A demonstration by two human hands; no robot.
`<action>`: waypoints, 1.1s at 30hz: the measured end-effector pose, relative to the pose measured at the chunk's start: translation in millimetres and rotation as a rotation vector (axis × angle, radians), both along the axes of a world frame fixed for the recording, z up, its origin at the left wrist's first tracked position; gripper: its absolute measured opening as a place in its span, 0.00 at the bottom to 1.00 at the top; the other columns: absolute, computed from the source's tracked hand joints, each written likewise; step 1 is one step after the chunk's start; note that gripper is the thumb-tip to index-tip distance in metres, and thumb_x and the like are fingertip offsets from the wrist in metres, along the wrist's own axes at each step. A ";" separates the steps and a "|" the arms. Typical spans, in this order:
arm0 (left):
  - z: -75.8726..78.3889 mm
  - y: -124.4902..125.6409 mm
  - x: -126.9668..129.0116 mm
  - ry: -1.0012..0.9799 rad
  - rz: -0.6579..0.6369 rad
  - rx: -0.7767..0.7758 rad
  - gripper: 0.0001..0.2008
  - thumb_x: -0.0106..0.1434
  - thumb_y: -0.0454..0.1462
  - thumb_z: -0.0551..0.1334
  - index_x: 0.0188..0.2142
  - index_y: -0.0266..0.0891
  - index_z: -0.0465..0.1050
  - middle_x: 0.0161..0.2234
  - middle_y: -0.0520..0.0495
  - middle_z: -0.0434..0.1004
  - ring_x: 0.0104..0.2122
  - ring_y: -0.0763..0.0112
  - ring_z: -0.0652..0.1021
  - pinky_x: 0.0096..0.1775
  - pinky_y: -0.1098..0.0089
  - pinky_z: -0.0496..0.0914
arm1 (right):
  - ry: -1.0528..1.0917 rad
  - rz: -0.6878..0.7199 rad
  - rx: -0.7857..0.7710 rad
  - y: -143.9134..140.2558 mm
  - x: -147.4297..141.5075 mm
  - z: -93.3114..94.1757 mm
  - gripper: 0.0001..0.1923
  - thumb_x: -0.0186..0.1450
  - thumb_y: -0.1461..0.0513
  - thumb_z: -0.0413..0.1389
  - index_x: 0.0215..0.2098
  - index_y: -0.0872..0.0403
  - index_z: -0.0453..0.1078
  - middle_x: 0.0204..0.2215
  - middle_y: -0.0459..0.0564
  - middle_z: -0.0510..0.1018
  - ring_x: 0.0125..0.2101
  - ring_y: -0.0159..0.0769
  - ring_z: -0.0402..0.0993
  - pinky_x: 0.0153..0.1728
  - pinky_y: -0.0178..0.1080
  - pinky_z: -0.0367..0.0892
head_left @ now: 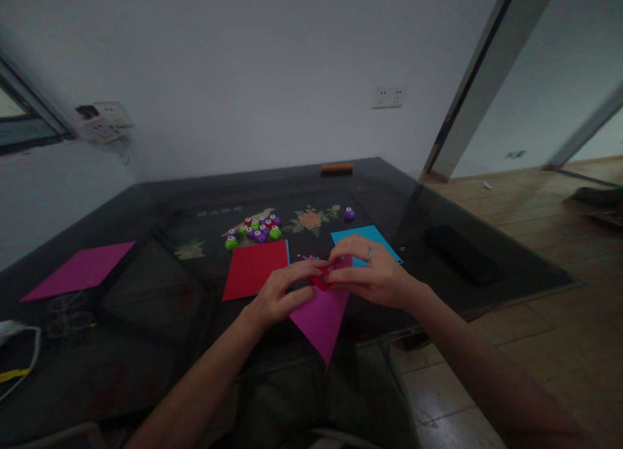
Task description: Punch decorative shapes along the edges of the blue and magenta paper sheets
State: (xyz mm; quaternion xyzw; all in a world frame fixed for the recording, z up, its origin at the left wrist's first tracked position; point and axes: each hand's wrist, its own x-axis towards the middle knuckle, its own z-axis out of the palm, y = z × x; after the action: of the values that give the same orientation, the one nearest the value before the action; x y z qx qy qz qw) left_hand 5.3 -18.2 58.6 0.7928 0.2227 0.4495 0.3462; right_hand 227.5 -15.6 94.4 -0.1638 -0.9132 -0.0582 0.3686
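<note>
My left hand (282,290) and my right hand (377,274) meet over a sheet of magenta paper (322,316) near the table's front edge. The fingertips of both close on a small red piece (318,281) lying over the magenta sheet; its exact kind is mostly hidden by my fingers. A ring sits on a finger of the right hand. Small pink and blue bits (307,257) show just beyond the fingertips. A red sheet (256,267) lies left of my hands, with a blue edge under it. Partly behind my right hand is a blue sheet (367,241).
Several purple, green and red eyeball-topped toys (257,228) cluster behind the red sheet; one purple toy (349,213) stands apart. Another magenta sheet (80,270) lies far left. A brown roll (337,169) rests at the table's back edge, a dark case (462,254) at right.
</note>
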 end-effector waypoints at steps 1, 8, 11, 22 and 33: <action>0.8 -0.6 0.5 0.005 -0.001 0.015 0.12 0.58 0.36 0.61 0.42 0.47 0.75 0.47 0.47 0.76 0.47 0.62 0.75 0.51 0.63 0.67 | 0.002 0.004 0.000 0.0 0.2 -0.3 0.09 0.66 0.62 0.50 0.38 0.50 0.72 0.38 0.51 0.72 0.39 0.35 0.67 0.40 0.40 0.65; 3.7 -0.3 2.4 0.014 -0.011 0.121 0.12 0.58 0.35 0.60 0.42 0.47 0.74 0.47 0.48 0.76 0.45 0.64 0.77 0.47 0.67 0.71 | 0.074 0.015 -0.074 -3.4 -2.3 0.4 0.07 0.65 0.61 0.52 0.37 0.52 0.72 0.35 0.50 0.72 0.38 0.33 0.68 0.40 0.38 0.66; 2.5 0.0 2.2 0.013 -0.007 0.123 0.12 0.58 0.35 0.61 0.42 0.46 0.74 0.47 0.47 0.76 0.45 0.63 0.77 0.47 0.66 0.71 | 0.111 0.026 -0.093 -4.6 -3.7 0.5 0.05 0.64 0.61 0.54 0.36 0.53 0.72 0.34 0.50 0.72 0.38 0.32 0.68 0.40 0.38 0.66; 0.2 0.8 1.2 0.017 -0.008 0.223 0.14 0.60 0.34 0.59 0.46 0.47 0.71 0.48 0.47 0.75 0.45 0.65 0.77 0.47 0.67 0.71 | 0.092 0.037 -0.099 -2.7 -4.1 0.0 0.07 0.65 0.61 0.52 0.35 0.53 0.72 0.34 0.50 0.73 0.37 0.33 0.68 0.38 0.39 0.66; 0.6 0.2 3.6 0.037 0.006 0.325 0.12 0.62 0.35 0.58 0.46 0.42 0.69 0.46 0.43 0.75 0.45 0.64 0.76 0.46 0.66 0.72 | 0.123 0.024 -0.234 -3.9 -4.0 0.6 0.06 0.63 0.60 0.56 0.37 0.53 0.69 0.35 0.50 0.72 0.38 0.34 0.68 0.41 0.39 0.64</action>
State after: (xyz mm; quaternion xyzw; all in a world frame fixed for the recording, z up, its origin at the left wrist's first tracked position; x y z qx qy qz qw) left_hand 8.9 -18.0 59.1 0.8459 0.1558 0.4657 0.2079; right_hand 223.5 -19.5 95.0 -0.1980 -0.8914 0.0631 0.4028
